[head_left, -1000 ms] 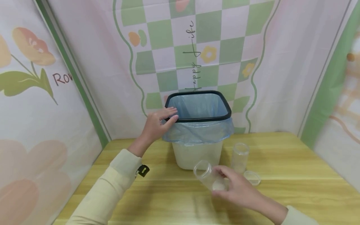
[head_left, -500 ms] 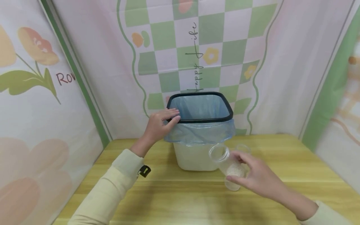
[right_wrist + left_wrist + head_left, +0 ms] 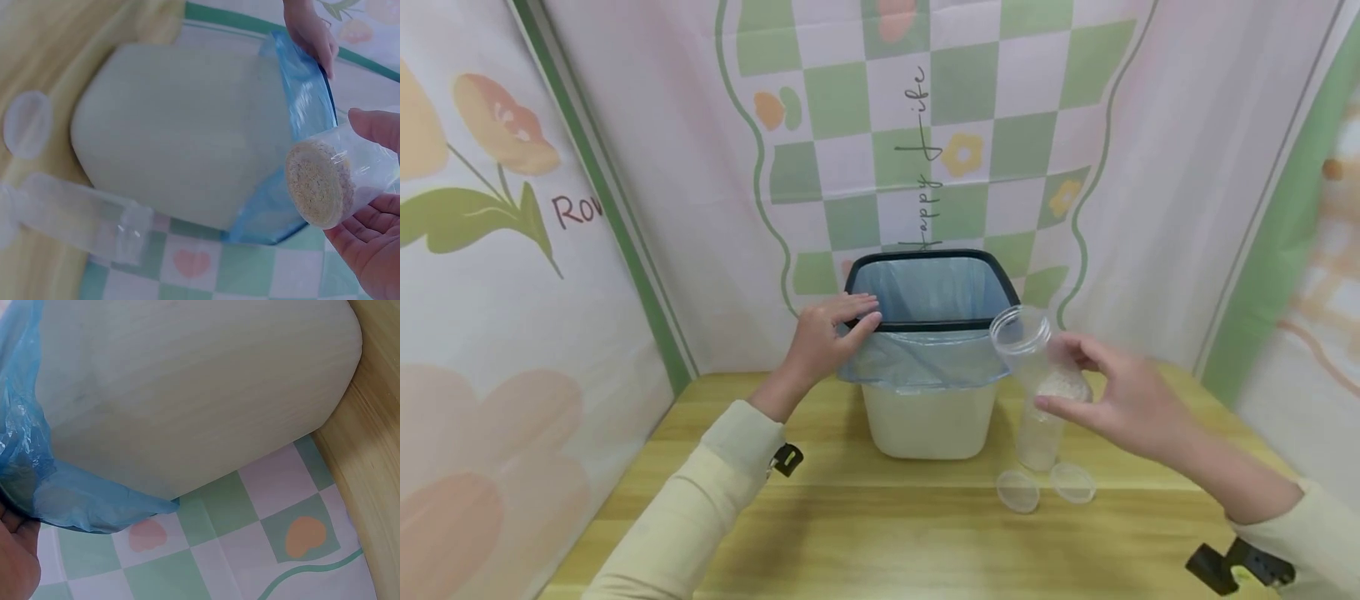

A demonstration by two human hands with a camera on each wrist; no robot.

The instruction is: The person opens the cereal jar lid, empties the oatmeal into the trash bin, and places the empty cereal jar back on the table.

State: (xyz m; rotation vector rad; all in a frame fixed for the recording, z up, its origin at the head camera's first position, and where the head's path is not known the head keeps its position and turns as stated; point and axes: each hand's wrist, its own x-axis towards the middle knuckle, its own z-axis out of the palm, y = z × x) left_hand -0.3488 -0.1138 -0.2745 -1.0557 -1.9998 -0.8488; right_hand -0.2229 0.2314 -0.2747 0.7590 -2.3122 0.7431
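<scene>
A pale trash bin (image 3: 928, 421) with a black rim (image 3: 936, 326) stands on the table, lined with a blue plastic bag (image 3: 925, 358). My left hand (image 3: 827, 337) rests on the rim's near left corner, its fingers fairly straight. My right hand (image 3: 1123, 400) holds a clear plastic jar (image 3: 1026, 337) tilted, its uncapped mouth toward the bin. Pale grainy stuff (image 3: 315, 184) lies at the jar's bottom. Behind and below it stands a second clear jar (image 3: 87, 215), lidless. Two clear lids, a left one (image 3: 1018, 492) and a right one (image 3: 1073, 483), lie in front of the bin.
The wooden table (image 3: 910, 542) meets a checkered cloth backdrop (image 3: 970, 75) just behind the bin. A flowered cloth wall (image 3: 497, 317) closes the left side, and another cloth (image 3: 1285, 250) hangs at the right.
My right hand has moved up and to the right with the tilted jar, from low over the table to beside the bin's rim. My left hand has stayed on the rim.
</scene>
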